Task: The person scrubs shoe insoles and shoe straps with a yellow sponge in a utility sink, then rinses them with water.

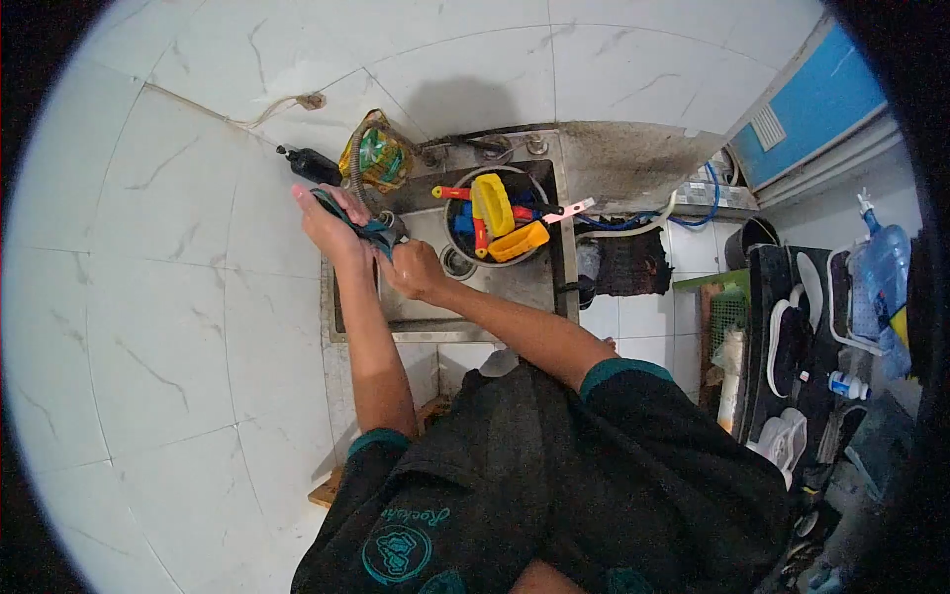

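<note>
Over the left side of the metal sink, my left hand cups a dark teal and grey object, its kind not clear. My right hand is closed in a fist at the object's near end. A flexible grey hose comes down to the object, right beside my left fingers. In the sink, to the right of my hands, a round pot holds yellow, red and blue plastic-handled tools. The drain shows next to my right hand.
A black bottle and a yellow-green plastic pouch stand behind the sink on the left. Blue and white hoses run along the floor at right. Shoes fill a rack, with a blue water bottle beyond.
</note>
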The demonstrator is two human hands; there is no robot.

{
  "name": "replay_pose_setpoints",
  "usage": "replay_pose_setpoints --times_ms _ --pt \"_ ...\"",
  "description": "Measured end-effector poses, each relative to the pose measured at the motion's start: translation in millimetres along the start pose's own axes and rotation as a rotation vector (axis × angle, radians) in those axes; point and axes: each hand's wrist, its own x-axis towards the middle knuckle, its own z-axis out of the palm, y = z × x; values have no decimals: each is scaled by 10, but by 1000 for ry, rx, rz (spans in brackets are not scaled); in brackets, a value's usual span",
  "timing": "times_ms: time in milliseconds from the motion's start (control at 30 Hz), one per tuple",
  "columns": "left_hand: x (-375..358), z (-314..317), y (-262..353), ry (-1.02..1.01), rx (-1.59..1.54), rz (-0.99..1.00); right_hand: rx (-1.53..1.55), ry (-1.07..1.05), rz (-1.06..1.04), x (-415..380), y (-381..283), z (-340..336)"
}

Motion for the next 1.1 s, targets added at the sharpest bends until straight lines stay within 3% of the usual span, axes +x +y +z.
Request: replay_pose_setpoints --times_ms 100,133,167,200,233,267,300,333,367,400,467,500,600,633,667,733,800,867,933,967,1000,1067,1100 --pt "67 -104 -35 154 42 -36 95 13 -8 29 50 -5" --pt "81 -70 -43 313 101 6 176 1 42 15 42 -58" --pt "142 -235 -115 182 150 83 240 48 23 25 37 -66" --pt "169 -207 -152 261 51 64 297 109 11 -2 64 -81" --pt "215 -357 -188 107 87 64 311 202 -95 -81 33 -285" --pt "74 -84 -50 185 125 83 319 53 -4 -91 88 -324" --pt "-27 183 27 284 137 52 246 218 -108 -79 225 -215" --pt "-132 345 134 215 119 -16 368 12 -25 -206 153 -612" --pt "-161 331 161 -2 36 -59 321 229 -49 -298 232 -598" --pt "-140 414 146 -209 -50 -101 373 244 -36 -373 328 -865" --pt "-298 919 106 -426 -141 -163 490 239 -36 -696 442 -1426" --pt "-414 1140 85 -520 -182 -190 456 320 -57 -798 652 -1599" --pt "-1188 2265 -111 -442 -140 -187 470 446 -60 -1386 1283 -2520" --pt "-1408 2572 -253 -602 -118 -239 236 565 -29 -1623 1601 -2809" --pt "-1615 2860 -434 -760 -93 -291 254 642 -37 -1958 1770 -3191" --pt "-2147 3492 -693 -1129 133 -195 181 792 128 -2640 2197 -3878" --pt "-2752 4004 -1015 -1334 253 -23 69 882 184 -3303 2960 -4392" --pt "-3429 4400 -1163 -1435 209 -276 -50 926 502 -4005 2983 -4928" --pt "-3875 4744 -1559 -1526 190 -296 -291 945 510 -4543 3268 -5223" --pt "-4084 4865 -1663 -1566 154 -276 -241 931 616 -4775 3455 -5313" --pt "-4263 4979 -1745 -1606 117 -255 -427 888 749 -4966 3544 -5381" --pt "-4519 5148 -1949 -1649 91 -295 -497 792 930 -5270 3659 -5424" --pt "-4614 5231 -1987 -1670 76 -316 -485 728 952 -5340 3723 -5427"
